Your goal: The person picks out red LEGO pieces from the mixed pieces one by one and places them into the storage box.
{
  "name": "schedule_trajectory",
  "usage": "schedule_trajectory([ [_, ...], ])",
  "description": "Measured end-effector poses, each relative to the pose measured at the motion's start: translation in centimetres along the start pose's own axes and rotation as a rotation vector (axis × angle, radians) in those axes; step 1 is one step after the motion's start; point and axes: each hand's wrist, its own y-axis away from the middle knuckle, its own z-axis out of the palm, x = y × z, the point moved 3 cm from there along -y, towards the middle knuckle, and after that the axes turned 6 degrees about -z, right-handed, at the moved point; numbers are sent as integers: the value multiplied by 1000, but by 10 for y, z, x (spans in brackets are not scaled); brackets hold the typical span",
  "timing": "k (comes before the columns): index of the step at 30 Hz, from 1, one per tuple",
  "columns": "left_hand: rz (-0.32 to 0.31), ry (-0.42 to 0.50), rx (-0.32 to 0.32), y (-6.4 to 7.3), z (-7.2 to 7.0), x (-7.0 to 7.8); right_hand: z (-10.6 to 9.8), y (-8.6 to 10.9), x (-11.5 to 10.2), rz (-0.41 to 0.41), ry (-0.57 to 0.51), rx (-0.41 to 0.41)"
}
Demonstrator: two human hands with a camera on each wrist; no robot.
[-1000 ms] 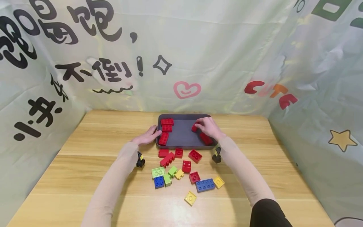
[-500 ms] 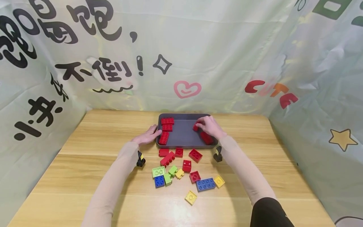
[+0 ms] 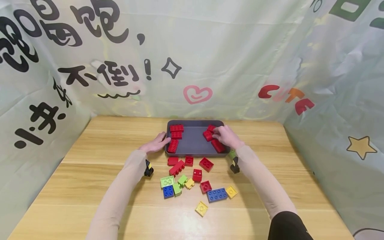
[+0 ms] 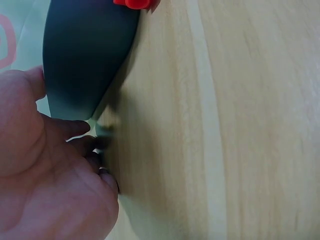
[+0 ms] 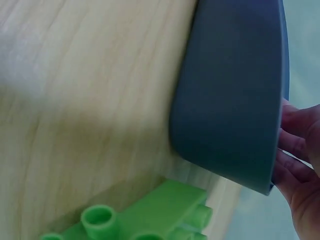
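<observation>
Tray [image 3: 192, 143] — long axis side-to-side

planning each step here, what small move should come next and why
Probably take the right hand to the red building brick just in front of the gray tray, right of center: the bricks visible inside are all red, and this one lies outside.

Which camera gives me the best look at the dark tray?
The head view: it shows nearly the whole tray, with red bricks inside along both ends. The left and right wrist views each catch only part of its outside.
</observation>
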Motion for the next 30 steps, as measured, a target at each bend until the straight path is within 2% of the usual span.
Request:
schedule_trajectory([
  [4, 2, 2, 1, -1, 0, 0, 0, 1, 4, 0, -15, 28],
  [11, 15, -8, 7, -1, -1, 3, -7, 3, 8, 17, -22, 136],
  [15, 5, 3, 4, -1, -1, 2, -11, 6, 12, 61, 12, 212],
  [19, -7, 18, -3, -3, 0, -1, -13, 11, 17, 152, 50, 277],
  [22, -13, 21, -8, -4, 1, -3, -12, 15, 21, 252, 77, 264],
  [25, -8, 21, -6, -5, 1, -4, -10, 17, 24, 322, 103, 201],
  [30, 1, 24, 1, -3, 2, -3, -7, 20, 27, 359, 134, 94],
])
